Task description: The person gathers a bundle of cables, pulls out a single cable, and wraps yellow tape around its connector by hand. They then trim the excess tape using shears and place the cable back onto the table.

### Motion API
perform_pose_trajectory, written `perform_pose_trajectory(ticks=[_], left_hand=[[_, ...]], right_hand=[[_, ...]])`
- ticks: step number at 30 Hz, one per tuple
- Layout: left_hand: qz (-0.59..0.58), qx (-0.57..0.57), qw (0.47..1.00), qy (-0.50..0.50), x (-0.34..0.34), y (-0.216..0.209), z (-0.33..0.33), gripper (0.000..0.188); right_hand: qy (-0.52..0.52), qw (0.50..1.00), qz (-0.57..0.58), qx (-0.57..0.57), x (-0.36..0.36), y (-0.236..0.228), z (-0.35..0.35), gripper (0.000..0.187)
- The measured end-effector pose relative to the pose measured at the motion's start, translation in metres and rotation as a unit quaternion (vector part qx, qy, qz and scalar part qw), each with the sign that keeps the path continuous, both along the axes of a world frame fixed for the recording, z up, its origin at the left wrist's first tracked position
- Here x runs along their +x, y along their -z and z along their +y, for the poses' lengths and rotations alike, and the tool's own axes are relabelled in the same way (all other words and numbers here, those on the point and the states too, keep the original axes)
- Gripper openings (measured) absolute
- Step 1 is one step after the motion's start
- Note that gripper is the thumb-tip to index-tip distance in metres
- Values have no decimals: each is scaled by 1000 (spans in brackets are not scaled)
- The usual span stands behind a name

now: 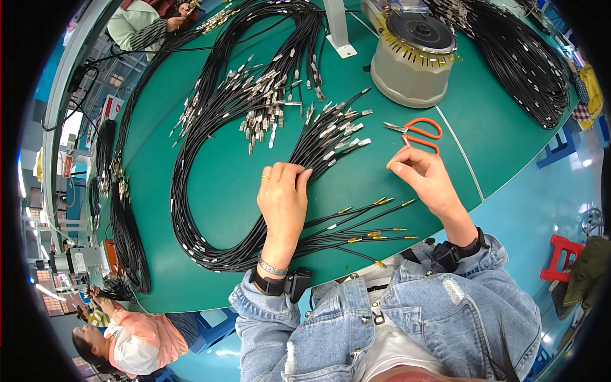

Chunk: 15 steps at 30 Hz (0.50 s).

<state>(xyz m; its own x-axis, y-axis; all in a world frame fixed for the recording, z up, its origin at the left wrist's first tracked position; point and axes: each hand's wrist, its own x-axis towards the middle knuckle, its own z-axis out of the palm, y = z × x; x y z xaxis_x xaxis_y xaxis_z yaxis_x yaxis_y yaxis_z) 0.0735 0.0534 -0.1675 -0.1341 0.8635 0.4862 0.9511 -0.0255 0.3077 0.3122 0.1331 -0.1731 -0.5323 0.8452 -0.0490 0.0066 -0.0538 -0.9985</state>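
Note:
My left hand (pixel 281 198) lies over a bundle of black cables (pixel 181 197), its fingers curled around them. Beyond those fingers the bundle fans out into silvery metal connectors (pixel 340 130). Under my left wrist, other cable ends with yellow-tipped connectors (pixel 375 235) spread to the right. My right hand (pixel 428 178) hovers over the table's right side with thumb and forefinger brought together; whatever they may pinch is too small to make out. Just beyond it lie small scissors (pixel 423 130) with orange handles.
A grey round machine (pixel 410 73) with yellow pieces around its rim stands at the back, beside a white post (pixel 339 32). More cable coils lie at the far right (pixel 519 70) and left (pixel 127 235) of the green table (pixel 159 159). Other people sit around it.

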Motion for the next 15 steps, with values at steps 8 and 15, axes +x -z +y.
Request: perform_pose_trajectory(ticks=[8, 15], left_hand=[[-324, -99, 940, 41, 40, -22, -1, 7], [-278, -110, 947, 118, 67, -29, 21, 7]], right_hand=[[-13, 997, 34, -74, -9, -3, 2, 15], [190, 978, 37, 79, 48, -31, 82, 18]])
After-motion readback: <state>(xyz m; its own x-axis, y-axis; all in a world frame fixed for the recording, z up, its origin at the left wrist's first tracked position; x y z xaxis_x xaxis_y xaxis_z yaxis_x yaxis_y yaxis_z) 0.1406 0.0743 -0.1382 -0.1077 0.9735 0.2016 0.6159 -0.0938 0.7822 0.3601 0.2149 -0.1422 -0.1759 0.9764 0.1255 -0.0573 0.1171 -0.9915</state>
